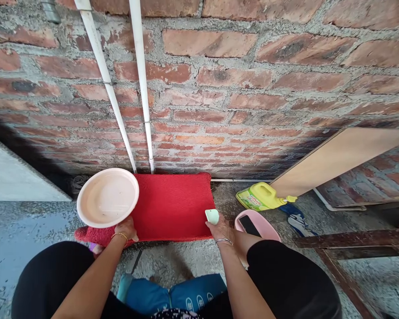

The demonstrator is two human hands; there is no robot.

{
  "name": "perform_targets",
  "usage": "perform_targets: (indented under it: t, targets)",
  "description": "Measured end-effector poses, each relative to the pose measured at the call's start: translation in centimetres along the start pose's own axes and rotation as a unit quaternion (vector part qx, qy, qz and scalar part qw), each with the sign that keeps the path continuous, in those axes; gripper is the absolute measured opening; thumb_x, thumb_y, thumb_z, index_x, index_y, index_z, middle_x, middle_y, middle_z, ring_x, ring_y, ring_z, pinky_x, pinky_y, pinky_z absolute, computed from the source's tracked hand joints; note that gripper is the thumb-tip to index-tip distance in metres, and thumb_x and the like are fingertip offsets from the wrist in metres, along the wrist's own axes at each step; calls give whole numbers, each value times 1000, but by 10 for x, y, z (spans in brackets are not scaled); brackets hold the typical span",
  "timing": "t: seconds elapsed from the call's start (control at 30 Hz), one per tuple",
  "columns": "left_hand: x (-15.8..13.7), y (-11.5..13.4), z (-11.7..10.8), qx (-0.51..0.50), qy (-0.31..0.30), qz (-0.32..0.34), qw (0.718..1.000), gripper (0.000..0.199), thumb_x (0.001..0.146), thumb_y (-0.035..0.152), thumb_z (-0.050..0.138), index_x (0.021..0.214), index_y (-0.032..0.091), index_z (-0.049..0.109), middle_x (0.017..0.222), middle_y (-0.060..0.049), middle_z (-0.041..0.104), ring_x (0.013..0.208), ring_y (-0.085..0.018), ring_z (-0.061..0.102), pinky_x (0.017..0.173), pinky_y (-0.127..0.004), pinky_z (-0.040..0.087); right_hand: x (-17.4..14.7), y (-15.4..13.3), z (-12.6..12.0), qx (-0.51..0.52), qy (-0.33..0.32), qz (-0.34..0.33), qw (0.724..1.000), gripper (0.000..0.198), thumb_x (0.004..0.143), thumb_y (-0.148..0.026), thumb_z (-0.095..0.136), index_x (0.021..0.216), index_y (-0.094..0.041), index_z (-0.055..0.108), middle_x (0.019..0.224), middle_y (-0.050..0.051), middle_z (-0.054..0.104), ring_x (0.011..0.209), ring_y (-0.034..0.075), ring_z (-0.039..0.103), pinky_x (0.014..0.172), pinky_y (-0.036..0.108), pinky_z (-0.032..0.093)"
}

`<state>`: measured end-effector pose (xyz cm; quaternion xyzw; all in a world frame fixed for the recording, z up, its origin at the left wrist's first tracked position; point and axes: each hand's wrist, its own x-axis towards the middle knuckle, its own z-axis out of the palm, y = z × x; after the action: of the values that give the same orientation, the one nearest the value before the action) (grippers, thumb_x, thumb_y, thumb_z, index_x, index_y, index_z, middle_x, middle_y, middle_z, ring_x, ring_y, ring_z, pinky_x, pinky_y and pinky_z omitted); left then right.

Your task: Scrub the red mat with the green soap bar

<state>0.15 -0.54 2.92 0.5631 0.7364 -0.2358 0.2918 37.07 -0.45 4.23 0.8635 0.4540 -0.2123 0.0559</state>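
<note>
1 pale pink basin [109, 197] over the left end of 1 red mat [174, 206], left hand [125, 229] by the basin's rim, finger grip indiscernible, right hand [221, 228] with fingers clamped on 1 pale green piece [213, 215] at mat's right edge.

Right hand [221, 228] holds pale-green object [212, 216] by red cloth [173, 204].

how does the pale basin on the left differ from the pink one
The pale basin is whitish pink; the pink basin is a stronger pink.
The pale basin sits over the left end of the red cloth; the pink basin stands on the floor.
The pale basin shows only small specks inside; the pink basin holds what looks like a phone.
Both are open at the top.
</note>
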Motion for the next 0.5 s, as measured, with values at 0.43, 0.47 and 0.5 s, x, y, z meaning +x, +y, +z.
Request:
perform_targets:
  t: [0.43, 0.47, 0.5]
  targets:
    - [0, 0, -2, -5, -18, -5, 1000, 75, 42, 26, 85, 113, 17, 63, 121, -18, 66, 114, -33, 61, 89, -35, 52, 0, 3, 10, 47, 1, 0, 999, 73, 77, -48, 61, 139, -19, 35, 125, 15, 56, 110, 27, 60, 86, 35, 47]
    - [0, 0, -2, -6, -19, -6, 1000, 74, 43, 26, 85, 113, 17, 63, 122, -18, 65, 115, -33, 60, 89, -36, 52, 0, 4, 7, 34, 5, 9, 999, 72, 78, -48, 61, 138, -18, 35, 127, 16, 55, 111, 28, 59, 86, 36, 47]
    - [1, 0, -2, -6, -18, -7, 1000, 74, 43, 26, 85, 113, 17, 63, 122, -18, 65, 115, -34, 60, 89, -36, 52, 0, 7, 4, 23, 13, 22, 999, 72, 78, -48, 60, 138, -17, 36, 128, 17, 54, 111, 29, 59, 86, 37, 47]
